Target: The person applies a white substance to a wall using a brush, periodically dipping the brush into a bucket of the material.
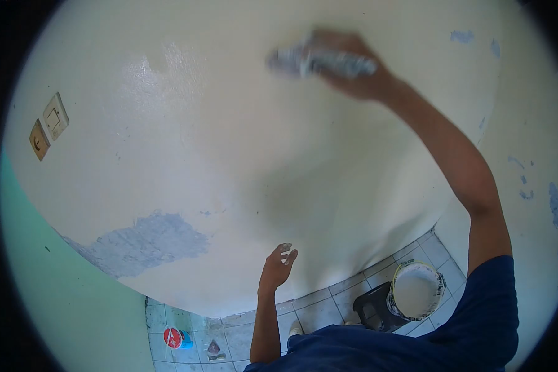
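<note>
My right hand (344,59) is raised high against the cream wall (229,142), its fingers wrapped round a paint-smeared brush (291,62). Motion blurs both, and the brush head points left. Lower down, my left hand (279,265) hangs in front of the wall with nothing in it; its fingers are bent but apart, with white paint on the tips. A glossy wet-looking patch shows on the wall at the upper left.
A bucket of white paint (417,290) stands by a black stool (378,307) on the tiled floor. A small red-and-blue tub (178,338) and a scraper-like tool (214,350) lie at the lower left. Switch plates (56,116) and grey patches (152,242) mark the wall.
</note>
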The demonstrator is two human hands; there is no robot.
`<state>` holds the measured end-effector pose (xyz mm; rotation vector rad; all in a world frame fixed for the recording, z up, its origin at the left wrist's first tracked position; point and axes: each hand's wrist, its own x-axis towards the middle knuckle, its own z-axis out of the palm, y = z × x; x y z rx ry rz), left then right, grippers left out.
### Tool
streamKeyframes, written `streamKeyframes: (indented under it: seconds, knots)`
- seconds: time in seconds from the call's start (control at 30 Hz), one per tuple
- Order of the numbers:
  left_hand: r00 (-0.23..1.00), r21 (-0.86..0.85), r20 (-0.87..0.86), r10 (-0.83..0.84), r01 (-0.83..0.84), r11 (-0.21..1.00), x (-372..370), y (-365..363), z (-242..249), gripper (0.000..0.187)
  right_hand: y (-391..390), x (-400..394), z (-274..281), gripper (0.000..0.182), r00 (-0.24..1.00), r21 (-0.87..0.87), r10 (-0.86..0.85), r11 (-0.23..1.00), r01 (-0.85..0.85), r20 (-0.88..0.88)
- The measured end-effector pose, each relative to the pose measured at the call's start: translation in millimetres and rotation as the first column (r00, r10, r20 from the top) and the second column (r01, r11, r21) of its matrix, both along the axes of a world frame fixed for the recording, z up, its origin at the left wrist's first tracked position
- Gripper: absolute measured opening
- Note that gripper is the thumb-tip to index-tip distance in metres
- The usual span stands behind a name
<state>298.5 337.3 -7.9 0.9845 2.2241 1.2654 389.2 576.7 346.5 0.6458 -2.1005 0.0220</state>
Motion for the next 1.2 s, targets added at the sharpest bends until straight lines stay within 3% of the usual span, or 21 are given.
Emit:
streamKeyframes:
  seconds: [0.1, 0.13, 0.17, 0.2, 0.23, 0.3, 0.33, 0.37, 0.4, 0.5, 0.6, 0.67, 0.7, 0.8, 0.83, 0.87, 0.97, 1.0, 1.03, 1.13, 1.2]
  knots:
    - [1.000, 0.002, 0.003, 0.009, -0.009, 1.000, 2, 3, 1, 0.045, -10, 14, 24, 0.031, 0.967, 0.056, -0.035, 0.997, 0.051, -0.251]
    - [1.000, -0.005, 0.003, 0.011, -0.011, 1.000, 3, 4, 2, 0.045, -5, 6, 11, 0.029, 0.919, 0.233, -0.082, 0.955, 0.184, -0.386]
    - [1.000, -0.013, 0.001, 0.010, -0.010, 1.000, 4, 6, 2, 0.045, -4, 0, -15, 0.017, 0.925, 0.308, -0.157, 0.912, 0.271, -0.346]
    - [1.000, -0.019, -0.003, 0.009, -0.009, 1.000, 6, 7, 1, 0.045, -6, -12, -59, 0.015, 0.919, 0.319, -0.365, 0.862, 0.395, -0.152]
    - [1.000, -0.024, -0.008, 0.008, -0.009, 1.000, 7, 6, 2, 0.045, -9, -22, -107, 0.018, 0.904, 0.403, -0.412, 0.813, 0.420, -0.110]
    - [1.000, -0.026, -0.003, -0.002, 0.002, 1.000, 8, 3, 4, 0.045, -10, -31, -223, 0.016, 0.898, 0.441, -0.384, 0.858, 0.262, 0.213]
    - [1.000, -0.022, 0.001, -0.004, 0.004, 1.000, 9, 2, 5, 0.045, -37, -8, -223, 0.011, 0.753, 0.612, -0.474, 0.782, 0.120, 0.457]
    - [1.000, -0.019, -0.003, 0.002, -0.003, 1.000, 9, 0, 5, 0.045, -29, -4, -249, 0.007, 0.781, 0.470, -0.275, 0.882, -0.026, 0.560]
    - [1.000, -0.020, -0.011, 0.010, -0.010, 1.000, 7, -3, 7, 0.045, -24, 1, -248, 0.007, 0.627, 0.249, -0.142, 0.965, -0.085, 0.766]
    - [0.999, -0.024, -0.032, 0.034, -0.034, 0.999, 0, -6, 10, 0.045, 6, -22, -207, 0.009, 0.838, 0.175, 0.002, 0.978, -0.116, 0.545]
    - [0.999, -0.035, -0.032, 0.033, -0.034, 0.999, 3, -3, 10, 0.044, 6, -17, -101, 0.013, 0.942, 0.041, 0.112, 0.990, -0.132, 0.318]
    - [1.000, -0.024, -0.024, 0.019, -0.020, 1.000, 7, 1, 5, 0.044, 10, 5, -67, 0.022, 0.995, -0.016, 0.076, 0.997, -0.075, 0.070]
    - [1.000, -0.014, -0.016, 0.007, -0.007, 1.000, 8, 4, -1, 0.043, 5, 25, -55, 0.024, 0.999, -0.061, -0.012, 0.998, 0.015, 0.048]
    - [0.999, -0.008, 0.005, -0.048, 0.048, 0.999, 16, 15, -16, 0.043, 26, 67, -95, 0.021, 0.974, -0.300, -0.225, 0.932, 0.204, -0.038]
    - [0.998, -0.012, 0.014, -0.069, 0.069, 0.998, 21, 19, -20, 0.042, 37, 84, -123, 0.019, 0.953, -0.393, -0.297, 0.885, 0.250, -0.061]
    - [0.996, -0.022, 0.024, -0.090, 0.090, 0.996, 27, 23, -22, 0.042, 41, 102, -160, 0.017, 0.921, -0.588, -0.388, 0.736, 0.335, 0.039]
    - [0.988, -0.064, 0.047, -0.148, 0.151, 0.986, 36, 36, -36, 0.043, 61, 164, -325, 0.021, 0.832, -0.894, -0.462, 0.160, 0.419, 0.307]
    - [0.985, -0.082, 0.045, -0.166, 0.169, 0.982, 39, 41, -43, 0.043, 54, 185, -369, 0.020, 0.897, -0.970, -0.370, -0.117, 0.214, 0.242]
    - [0.982, -0.104, 0.045, -0.184, 0.188, 0.977, 43, 46, -50, 0.043, 41, 208, -407, 0.019, 0.938, -0.915, -0.316, -0.402, 0.002, 0.141]
    - [0.964, -0.211, 0.066, -0.259, 0.268, 0.940, 70, 71, -67, 0.043, 2, 288, -494, 0.025, 0.880, -0.724, -0.441, -0.664, -0.189, 0.176]
    - [0.923, -0.273, 0.107, -0.370, 0.385, 0.881, 102, 95, -85, 0.043, -18, 340, -539, 0.020, 0.803, -0.683, -0.534, -0.692, -0.234, 0.266]
